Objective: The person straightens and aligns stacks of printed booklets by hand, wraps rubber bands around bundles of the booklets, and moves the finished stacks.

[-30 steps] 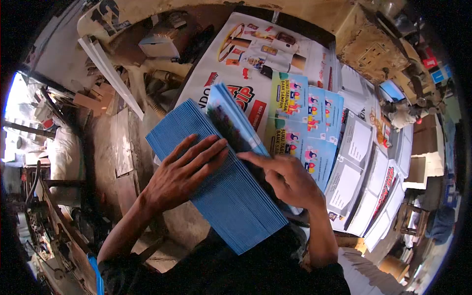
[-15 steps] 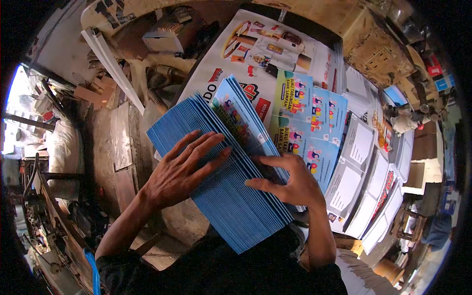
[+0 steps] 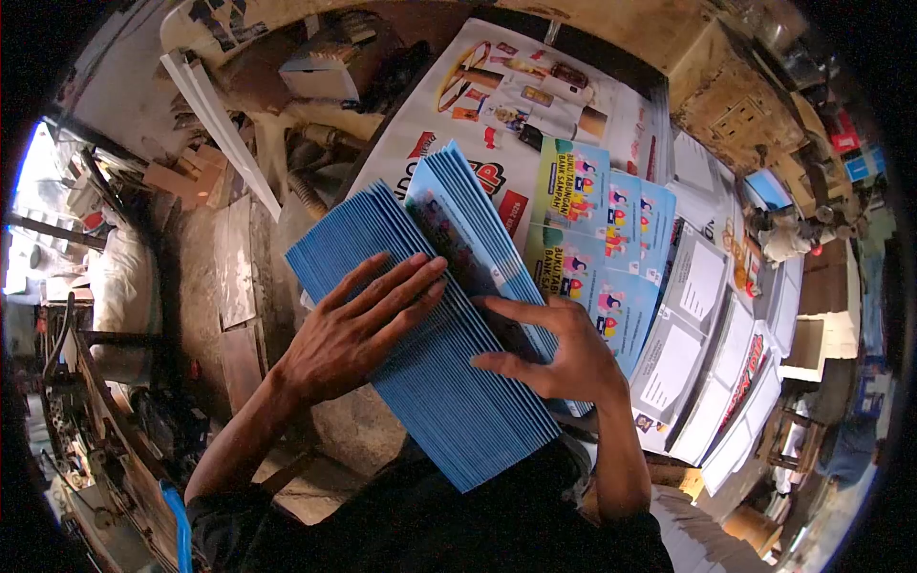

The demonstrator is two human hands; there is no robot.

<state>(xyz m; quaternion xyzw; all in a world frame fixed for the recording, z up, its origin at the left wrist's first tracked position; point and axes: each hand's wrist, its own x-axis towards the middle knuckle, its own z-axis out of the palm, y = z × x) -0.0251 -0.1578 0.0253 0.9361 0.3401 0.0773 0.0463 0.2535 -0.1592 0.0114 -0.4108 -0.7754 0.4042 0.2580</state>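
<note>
A long row of blue booklets (image 3: 458, 411) stands on edge, packed tightly together in front of my body. My left hand (image 3: 358, 329) lies over the top edges of this row, its fingers stretched out. On the right side, several booklets (image 3: 457, 205) lean apart from the row, and a printed cover shows in the gap. My right hand (image 3: 578, 358) grips these separated booklets, with its thumb and index finger in the gap near their lower end. Its other fingers are hidden behind the booklets.
Beyond my hands, printed poster sheets (image 3: 521, 81) cover the work surface. More blue-and-yellow booklets (image 3: 578, 258) lie overlapping to the right. Further right are stacked printed sheets (image 3: 688, 296). A white strip (image 3: 220, 134) leans at the upper left, and an open box (image 3: 807, 344) stands at the far right.
More booklets have been parted from the row into the leaning group at the right, and the gap has shifted slightly left. My right thumb and index finger moved slightly left. My left hand stays on the row.
</note>
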